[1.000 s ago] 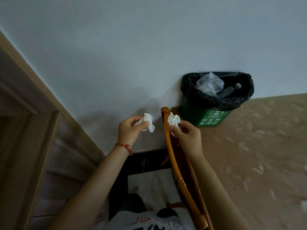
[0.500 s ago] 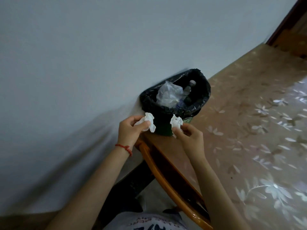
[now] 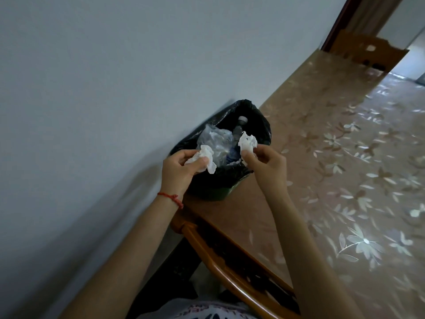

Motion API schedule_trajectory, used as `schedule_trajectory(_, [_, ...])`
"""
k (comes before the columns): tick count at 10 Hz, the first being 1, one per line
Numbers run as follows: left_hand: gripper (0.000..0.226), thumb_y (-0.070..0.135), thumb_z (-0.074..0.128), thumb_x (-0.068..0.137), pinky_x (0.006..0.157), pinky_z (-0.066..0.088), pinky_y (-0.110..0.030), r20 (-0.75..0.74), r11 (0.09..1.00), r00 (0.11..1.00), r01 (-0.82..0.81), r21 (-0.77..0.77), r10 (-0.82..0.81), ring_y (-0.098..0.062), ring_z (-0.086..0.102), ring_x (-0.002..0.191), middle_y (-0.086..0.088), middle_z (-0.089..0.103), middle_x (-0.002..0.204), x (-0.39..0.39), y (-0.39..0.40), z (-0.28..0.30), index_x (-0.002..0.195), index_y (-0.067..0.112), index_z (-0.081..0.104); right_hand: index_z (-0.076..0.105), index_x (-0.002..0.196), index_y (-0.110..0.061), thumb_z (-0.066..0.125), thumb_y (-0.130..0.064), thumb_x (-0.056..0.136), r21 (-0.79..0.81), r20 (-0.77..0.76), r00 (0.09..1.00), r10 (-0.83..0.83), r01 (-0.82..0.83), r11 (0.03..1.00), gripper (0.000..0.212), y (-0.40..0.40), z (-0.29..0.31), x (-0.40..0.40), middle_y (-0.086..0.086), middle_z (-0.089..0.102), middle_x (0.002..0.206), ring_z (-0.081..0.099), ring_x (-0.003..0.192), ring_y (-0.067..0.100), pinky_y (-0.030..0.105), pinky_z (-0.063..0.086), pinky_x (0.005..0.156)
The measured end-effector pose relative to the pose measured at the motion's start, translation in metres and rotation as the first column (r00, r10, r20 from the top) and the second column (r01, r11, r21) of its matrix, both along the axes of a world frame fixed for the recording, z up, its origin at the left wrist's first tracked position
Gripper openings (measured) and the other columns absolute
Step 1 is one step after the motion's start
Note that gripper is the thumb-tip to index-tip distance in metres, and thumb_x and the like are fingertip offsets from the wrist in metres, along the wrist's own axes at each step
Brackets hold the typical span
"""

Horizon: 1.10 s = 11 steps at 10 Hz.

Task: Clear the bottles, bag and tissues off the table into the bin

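A green bin lined with a black bag (image 3: 262,125) stands on the table against the wall. Inside it lie a crumpled clear plastic bag (image 3: 215,140) and a bottle (image 3: 240,125) with its cap up. My left hand (image 3: 181,169) pinches a crumpled white tissue (image 3: 205,157) at the bin's near rim. My right hand (image 3: 264,161) pinches a second white tissue (image 3: 248,141) over the bin's opening.
The table (image 3: 333,180) carries a brown cloth with pale flowers and runs far to the right. A wooden chair back (image 3: 220,265) curves below my arms. A plain wall (image 3: 115,88) fills the left. A carved wooden chair (image 3: 368,51) stands at the far end.
Both hands have moved forward with their tissues, from short of the bin to its rim and opening. My view has swung right and closer to the bin.
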<state>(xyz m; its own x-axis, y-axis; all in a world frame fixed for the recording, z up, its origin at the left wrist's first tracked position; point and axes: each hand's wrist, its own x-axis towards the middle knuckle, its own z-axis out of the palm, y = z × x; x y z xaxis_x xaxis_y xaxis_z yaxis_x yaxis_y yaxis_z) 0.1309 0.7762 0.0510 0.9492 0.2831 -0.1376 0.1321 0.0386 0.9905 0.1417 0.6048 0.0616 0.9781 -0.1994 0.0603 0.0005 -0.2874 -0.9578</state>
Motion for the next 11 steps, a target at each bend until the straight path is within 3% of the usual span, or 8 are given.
schedule_trajectory(1, [0.015,0.003,0.071,0.074,0.059,0.053,-0.014,-0.005,1.0,1.0,0.002,-0.016,-0.002,-0.005,0.065,0.065,-0.002,0.067,0.08,0.006,0.002,0.0,0.088,0.007,0.067,0.065,0.08,-0.017,0.069,-0.02,0.08,-0.012,0.001,1.0,0.002,-0.002,1.0,0.005,0.005,0.004,0.017,-0.007,0.053,0.059,0.045,0.053,-0.001,0.012,0.037,0.052])
schedule_trajectory(2, [0.014,0.003,0.071,0.074,0.061,0.054,-0.015,0.001,1.0,1.0,0.003,-0.022,-0.003,-0.01,0.065,0.072,-0.003,0.067,0.08,0.01,0.004,0.002,0.081,0.014,0.067,0.067,0.087,-0.015,0.068,-0.022,0.081,-0.02,-0.007,1.0,-0.005,0.005,1.0,0.009,0.01,0.005,0.031,0.0,0.058,0.067,0.05,0.064,0.011,0.025,0.043,0.059])
schedule_trajectory(4, [0.015,0.005,0.072,0.074,0.072,0.058,-0.026,-0.009,1.0,1.0,0.001,-0.011,-0.001,-0.016,0.067,0.077,-0.001,0.068,0.081,0.018,0.006,0.003,0.081,0.017,0.067,0.062,0.114,-0.01,0.07,-0.023,0.08,-0.02,-0.057,0.998,-0.007,0.006,1.0,0.037,0.011,-0.001,0.039,0.002,0.068,0.101,0.064,0.092,0.013,0.027,0.053,0.083])
schedule_trajectory(5, [0.014,0.007,0.072,0.074,0.07,0.058,-0.024,-0.005,1.0,1.0,0.013,0.011,-0.013,-0.014,0.066,0.077,0.0,0.068,0.082,0.022,0.003,0.003,0.085,0.015,0.067,0.058,0.121,-0.01,0.072,-0.023,0.079,0.005,-0.076,0.997,-0.03,0.03,1.0,0.046,0.007,-0.002,0.033,0.003,0.065,0.112,0.062,0.101,0.013,0.026,0.05,0.089])
schedule_trajectory(7, [0.019,0.005,0.07,0.076,0.06,0.054,-0.012,-0.003,0.998,0.998,0.056,0.012,-0.056,-0.008,0.063,0.066,0.001,0.065,0.076,0.04,-0.016,0.009,0.094,0.003,0.066,0.061,0.117,-0.011,0.072,-0.023,0.078,0.058,-0.056,0.997,-0.055,0.058,0.997,0.042,-0.001,-0.001,0.019,0.001,0.066,0.106,0.063,0.097,0.01,0.014,0.051,0.079])
schedule_trajectory(9, [0.018,0.015,0.074,0.074,0.086,0.054,-0.033,-0.02,0.996,0.997,0.069,0.054,-0.068,-0.018,0.064,0.089,-0.003,0.066,0.09,0.056,-0.025,0.005,0.09,0.015,0.065,0.063,0.113,-0.012,0.073,-0.022,0.077,0.071,-0.039,0.996,-0.078,0.08,0.994,0.038,-0.007,0.001,0.004,0.001,0.067,0.102,0.064,0.096,0.011,0.024,0.051,0.085])
schedule_trajectory(10, [0.02,0.02,0.073,0.075,0.092,0.051,-0.037,-0.008,0.995,0.997,0.082,0.059,-0.081,-0.017,0.064,0.095,0.003,0.066,0.091,0.051,-0.024,0.007,0.093,0.019,0.064,0.064,0.113,-0.012,0.072,-0.022,0.077,0.076,-0.033,0.996,-0.082,0.085,0.993,0.038,-0.011,-0.001,-0.002,0.002,0.068,0.104,0.064,0.096,0.009,0.024,0.051,0.086])
schedule_trajectory(11, [0.023,0.018,0.071,0.078,0.092,0.051,-0.035,0.001,0.998,0.998,0.066,-0.002,-0.066,-0.015,0.064,0.094,-0.001,0.066,0.096,0.042,-0.02,0.008,0.1,0.013,0.065,0.064,0.111,-0.012,0.072,-0.021,0.078,0.103,-0.047,0.995,-0.082,0.087,0.991,0.035,-0.012,0.0,-0.007,0.002,0.068,0.102,0.063,0.09,0.002,0.015,0.052,0.078])
